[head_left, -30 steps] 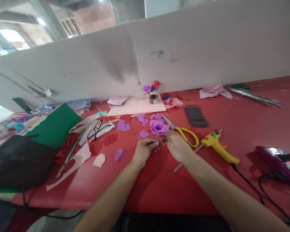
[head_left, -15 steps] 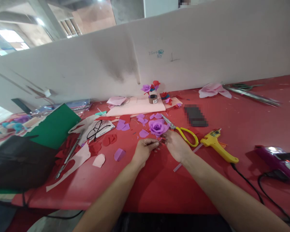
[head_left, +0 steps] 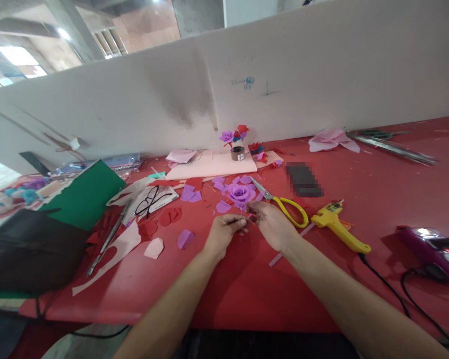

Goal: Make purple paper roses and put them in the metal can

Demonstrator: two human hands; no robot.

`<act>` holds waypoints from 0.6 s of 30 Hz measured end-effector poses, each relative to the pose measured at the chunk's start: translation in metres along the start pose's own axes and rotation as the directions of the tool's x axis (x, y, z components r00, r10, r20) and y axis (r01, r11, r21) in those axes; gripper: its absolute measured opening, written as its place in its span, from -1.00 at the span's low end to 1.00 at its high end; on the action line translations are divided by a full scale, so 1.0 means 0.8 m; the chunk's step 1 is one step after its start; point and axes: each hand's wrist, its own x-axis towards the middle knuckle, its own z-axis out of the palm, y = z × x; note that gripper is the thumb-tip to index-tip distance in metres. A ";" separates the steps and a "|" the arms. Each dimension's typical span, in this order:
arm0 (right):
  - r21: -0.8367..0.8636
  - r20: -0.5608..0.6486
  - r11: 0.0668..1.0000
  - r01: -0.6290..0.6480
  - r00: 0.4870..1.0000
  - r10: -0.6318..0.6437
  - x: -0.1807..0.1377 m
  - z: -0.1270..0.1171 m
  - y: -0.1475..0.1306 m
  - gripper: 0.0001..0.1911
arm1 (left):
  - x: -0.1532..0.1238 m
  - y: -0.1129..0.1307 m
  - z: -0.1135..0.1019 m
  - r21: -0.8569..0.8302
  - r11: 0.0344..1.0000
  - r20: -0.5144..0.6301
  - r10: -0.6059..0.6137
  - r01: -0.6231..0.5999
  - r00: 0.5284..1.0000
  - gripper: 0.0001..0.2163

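Observation:
A purple paper rose [head_left: 240,193] with layered petals faces up just beyond my fingertips. My left hand [head_left: 224,233] is closed in a pinch at the thin stem below the bloom. On the other side, my right hand [head_left: 275,227] has its fingers bent around the base of the rose, touching its lower petals. A bit of red shows between the two hands; most of the stem is hidden by my fingers. Yellow-handled scissors [head_left: 290,212] lie just beyond my right hand. Loose purple petals [head_left: 223,206] lie to the left of the rose.
A yellow glue gun [head_left: 340,229] with a cord lies at the right. Farther off are a dark, blurred-out rectangle [head_left: 304,179] and a small pot [head_left: 237,153] of paper flowers. Eyeglasses [head_left: 148,200], red scraps [head_left: 148,228] and a green board [head_left: 84,197] lie left.
The rose has shifted slightly left and turned a little between my fingers. My right fingertips have moved up against its petals. My left hand stays nearly in place.

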 end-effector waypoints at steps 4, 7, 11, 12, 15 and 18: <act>0.024 0.037 1.000 0.011 0.999 -0.012 -0.002 0.001 0.002 -0.87 | 0.001 -0.001 -0.003 -0.020 1.000 0.041 0.002 -0.001 0.999 -0.82; 0.008 0.069 0.999 0.047 0.997 -0.047 -0.003 0.001 0.005 -0.81 | 0.001 -0.002 -0.005 -0.029 1.000 0.078 0.008 -0.005 0.997 -0.81; -0.080 0.110 0.993 0.082 0.991 -0.073 -0.006 0.001 0.008 -0.77 | 0.002 -0.001 -0.006 -0.021 0.999 0.066 0.027 -0.025 0.997 -0.83; -0.097 0.115 0.992 0.085 0.991 -0.073 -0.006 0.001 0.009 -0.77 | 0.002 -0.001 -0.006 -0.015 1.000 0.060 0.024 -0.024 0.998 -0.84; -0.130 0.106 0.986 0.104 0.990 -0.090 -0.008 0.002 0.009 -0.78 | 0.001 0.000 -0.006 0.000 1.000 0.060 0.015 -0.015 0.998 -0.84; -0.154 0.079 0.974 0.168 0.984 -0.157 -0.007 0.002 0.009 -0.77 | 0.000 0.001 -0.005 -0.019 1.000 0.051 0.019 -0.019 0.999 -0.84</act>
